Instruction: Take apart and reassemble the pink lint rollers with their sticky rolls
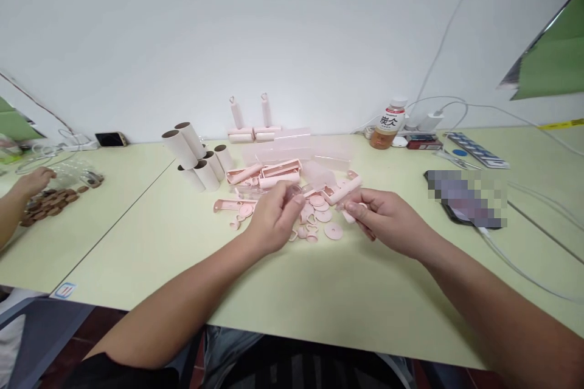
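My left hand (pixel 276 217) is closed in a pinch above the pink parts, with a small transparent piece (pixel 292 192) between thumb and fingers. To its right, my right hand (pixel 385 214) is closed on a small pink plastic part (pixel 356 211), mostly covered by the fingers. Between and below the hands lie thin pink discs (pixel 333 231) and small heart-shaped pink loops (pixel 312 231). Just behind them are long pink casings (pixel 280 172) and a flat pink handle piece (pixel 233 205). Pale pink translucent sheets (pixel 292 151) lie farther back.
Several cardboard tubes (pixel 207 174) stand at the left. Assembled pink rollers (pixel 241 134) rest by the wall. A drink bottle (pixel 389 124) and a phone (pixel 465 199) with a cable are at the right. Far left, another person's hand (pixel 34 182) reaches over brown pieces (pixel 52 200).
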The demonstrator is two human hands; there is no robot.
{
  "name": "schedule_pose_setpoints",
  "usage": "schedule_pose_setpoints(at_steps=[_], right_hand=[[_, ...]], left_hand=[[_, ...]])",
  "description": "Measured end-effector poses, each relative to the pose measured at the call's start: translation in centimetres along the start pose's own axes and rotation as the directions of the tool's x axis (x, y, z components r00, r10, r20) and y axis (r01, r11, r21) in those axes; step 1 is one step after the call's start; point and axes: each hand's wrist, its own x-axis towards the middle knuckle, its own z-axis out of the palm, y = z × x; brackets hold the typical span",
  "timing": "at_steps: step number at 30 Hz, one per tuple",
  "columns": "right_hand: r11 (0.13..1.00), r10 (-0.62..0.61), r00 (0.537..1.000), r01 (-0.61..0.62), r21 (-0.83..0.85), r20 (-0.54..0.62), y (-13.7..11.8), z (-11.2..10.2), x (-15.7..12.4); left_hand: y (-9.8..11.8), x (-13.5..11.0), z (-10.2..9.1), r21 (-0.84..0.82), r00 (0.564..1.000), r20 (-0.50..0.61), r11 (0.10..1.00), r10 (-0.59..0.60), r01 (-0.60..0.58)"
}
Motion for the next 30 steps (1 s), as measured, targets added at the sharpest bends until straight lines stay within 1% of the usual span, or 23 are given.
schedule_pose_setpoints(at_steps=[1,3,5,8,10,13,15,18,22,24,26,28,30], right_hand=[[0.991,-0.001,0.999,-0.006,-0.137,-0.048,0.4,-0.1,0.3],[0.943,-0.005,0.997,-0.019,-0.332,-0.072,1.1,0.1,1.0],[0.896,0.015,0.999,-0.034,-0.443,-0.047,1.6,0.6,1.6],[0.84,0.052,0.998,-0.067,-0.538,-0.043,1.6,1.4,1.9],[0.833,0.046,0.998,-0.056,-0.55,-0.033,1.4,1.6,1.8],[0.857,0.055,0.998,-0.061,-0.512,-0.027,1.3,1.5,1.6],[0.87,0.077,0.996,-0.085,-0.485,-0.036,1.4,1.2,1.5],[0.882,0.098,0.994,-0.109,-0.459,-0.047,1.4,0.9,1.4],[0.894,0.099,0.993,-0.115,-0.432,-0.058,1.2,0.6,1.2],[0.902,0.095,0.994,-0.109,-0.418,-0.053,1.0,0.6,1.1],[0.906,0.091,0.995,-0.102,-0.41,-0.047,0.9,0.5,1.0],[0.907,0.088,0.995,-0.098,-0.409,-0.045,0.8,0.5,0.9],[0.908,0.088,0.995,-0.1,-0.406,-0.048,0.9,0.5,0.9]], left_hand=[[-0.1,0.2,-0.4,-0.006,1.0,0.003,1.0,0.001,-0.001],[-0.3,0.6,-1.0,0.041,0.999,0.031,0.999,0.018,-0.019],[-0.6,0.9,-1.6,0.116,0.998,0.059,0.993,0.021,-0.028],[-0.9,1.9,-3.1,0.173,0.997,0.059,0.984,-0.053,0.042],[-0.8,2.8,-4.5,0.237,0.994,0.016,0.966,-0.112,0.105],[-0.1,4.5,-7.4,0.373,0.985,-0.063,0.912,-0.159,0.17],[0.5,5.4,-9.5,0.422,0.976,-0.08,0.881,-0.201,0.216],[0.9,6.3,-12.3,0.46,0.951,-0.106,0.834,-0.29,0.305],[0.3,6.7,-15.3,0.507,0.916,-0.256,0.765,-0.308,0.398],[-0.3,6.9,-16.2,0.531,0.901,-0.292,0.729,-0.321,0.432],[-1.1,7.1,-16.6,0.576,0.9,-0.278,0.692,-0.335,0.435],[-2.1,7.3,-16.3,0.64,0.907,-0.219,0.649,-0.359,0.412],[-3.3,7.3,-15.5,0.698,0.896,-0.129,0.603,-0.425,0.387]])
